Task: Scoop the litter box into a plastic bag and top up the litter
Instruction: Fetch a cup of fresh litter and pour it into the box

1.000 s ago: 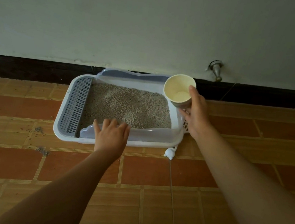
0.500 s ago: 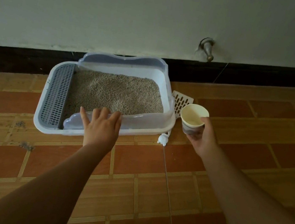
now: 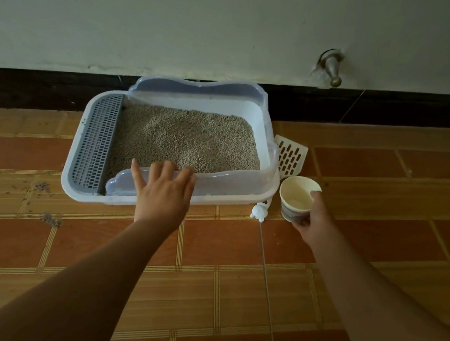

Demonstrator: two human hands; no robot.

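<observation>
**ENTRY 1: STEP IN HAND (judged)**
Top-up stage. The cup is prob. being set down or taken for a refill; can't tell which.
- L hand: fingers straight, a little apart, tips laid over the clear front guard of the box. Presses, no grip.
- R hand: clamped on the cup, thumb hooked over the near rim, other fingers wrapped round the wall, mostly hidden.
- To do it well:
  - Keep the cup upright & level.
  - If setting down, land it flat on the floor under the R fingers, clear of the scoop just beyond them.
  - Keep L pressure light, since the guard looks thin & prob. flexes.
  - If pouring again, bring the lip over the litter, then tip low & slow to limit scatter.

**ENTRY 2: BOX, 1 pc.**
- Position: on the floor under the L fingertips, back to the dark skirting.
- Build: white tray with a clear raised guard at front, back & right. Grey grate left of the L fingers.
- Contents: pale tan pellets just beyond the L fingertips, a fairly even bed. No clumps visible.
- Cup interior: pale, looks near empty; bottom unclear.
- Strays: 2 small patches on the floor, well left of the L hand.
</observation>
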